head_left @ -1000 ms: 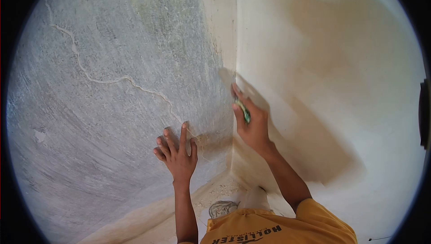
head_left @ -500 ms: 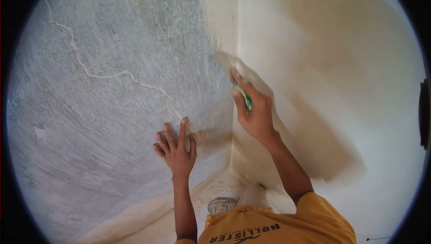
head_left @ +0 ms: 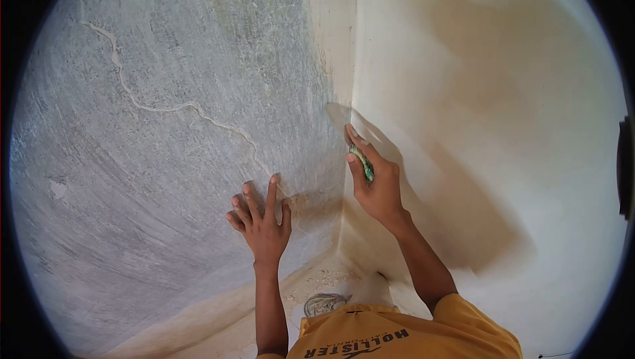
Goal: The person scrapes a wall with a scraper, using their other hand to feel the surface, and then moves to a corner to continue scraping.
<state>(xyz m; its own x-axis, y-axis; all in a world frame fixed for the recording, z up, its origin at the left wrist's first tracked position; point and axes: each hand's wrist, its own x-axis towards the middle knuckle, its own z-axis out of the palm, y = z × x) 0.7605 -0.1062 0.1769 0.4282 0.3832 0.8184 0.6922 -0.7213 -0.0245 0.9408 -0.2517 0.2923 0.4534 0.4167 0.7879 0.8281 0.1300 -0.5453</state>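
My left hand rests with fingers spread against the blue-grey wall. Its index fingertip lies at the lower stretch of a pale, winding crack, which runs up to the upper left. At the wall corner, my right hand is closed around a small green brush with pale bristles. Most of the brush is hidden by the palm and fingers. The right fingertips are right at the corner line, next to the unpainted cream strip beside the blue-grey paint.
The cream wall stands on the right, with my shadow across it. A pale patch marks the blue-grey wall at left. Crumbs of debris lie on the floor at the corner. A bundle of greyish strands shows beside my yellow shirt.
My right hand has moved down a little along the corner with the brush. The left hand keeps its place on the wall. The view has shifted slightly.
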